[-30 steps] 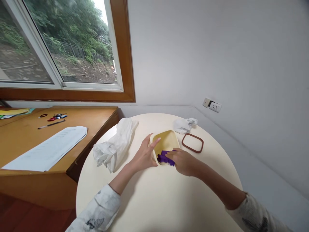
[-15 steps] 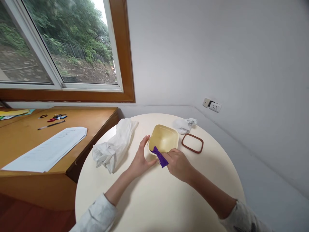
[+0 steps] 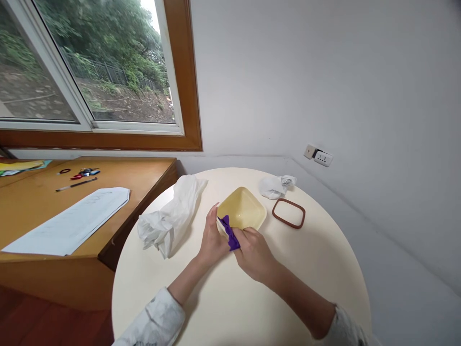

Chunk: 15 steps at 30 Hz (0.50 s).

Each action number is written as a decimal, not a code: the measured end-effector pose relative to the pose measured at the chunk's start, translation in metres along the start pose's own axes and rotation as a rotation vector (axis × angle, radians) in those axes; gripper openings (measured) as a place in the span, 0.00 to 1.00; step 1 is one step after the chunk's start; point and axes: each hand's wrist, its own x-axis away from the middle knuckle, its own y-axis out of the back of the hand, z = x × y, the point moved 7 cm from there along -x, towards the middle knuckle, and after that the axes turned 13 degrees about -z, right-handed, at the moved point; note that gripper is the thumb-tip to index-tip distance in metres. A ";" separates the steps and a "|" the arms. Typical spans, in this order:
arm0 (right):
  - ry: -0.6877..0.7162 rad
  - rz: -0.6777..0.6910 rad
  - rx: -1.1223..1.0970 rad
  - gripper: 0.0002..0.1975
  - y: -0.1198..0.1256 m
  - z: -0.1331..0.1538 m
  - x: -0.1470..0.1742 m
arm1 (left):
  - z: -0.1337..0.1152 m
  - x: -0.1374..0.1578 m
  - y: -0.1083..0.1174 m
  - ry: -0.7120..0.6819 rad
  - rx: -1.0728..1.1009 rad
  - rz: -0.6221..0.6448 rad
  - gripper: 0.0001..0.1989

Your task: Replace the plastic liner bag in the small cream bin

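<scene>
A pale yellow plastic container (image 3: 243, 207), square with rounded corners, stands open-topped on the round table, one corner turned toward me. My left hand (image 3: 213, 240) grips its left side, fingers along the outer wall and thumb low at the front. A purple cloth (image 3: 231, 235) lies bunched over the front left rim. My right hand (image 3: 254, 251) pinches this cloth against the rim with closed fingers; its fingertips are partly hidden. To the right of the container lies a brown rounded-rectangular ring-like frame (image 3: 303, 217), flat on the table.
A crumpled white plastic bag (image 3: 169, 218) lies on the left of the round table (image 3: 234, 307). A smaller knotted bag (image 3: 272, 187) sits at the back right. On the wooden desk (image 3: 144, 180) are papers (image 3: 72, 221), a pen (image 3: 76, 184) and keys. A socket (image 3: 323, 158) is on the wall.
The container has turned so that a corner points toward me. My right hand and the purple cloth have moved slightly left along the rim, and my left hand has closed in around the side.
</scene>
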 end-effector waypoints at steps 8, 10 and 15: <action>0.031 0.641 0.091 0.09 0.006 -0.026 -0.010 | -0.012 -0.011 -0.004 -0.149 -0.018 0.102 0.58; -0.038 0.798 0.053 0.10 -0.010 -0.036 -0.010 | -0.016 -0.010 -0.006 -0.185 0.006 0.134 0.57; -0.160 1.014 -0.015 0.07 -0.060 -0.052 -0.012 | -0.020 -0.010 -0.005 -0.215 0.032 0.160 0.55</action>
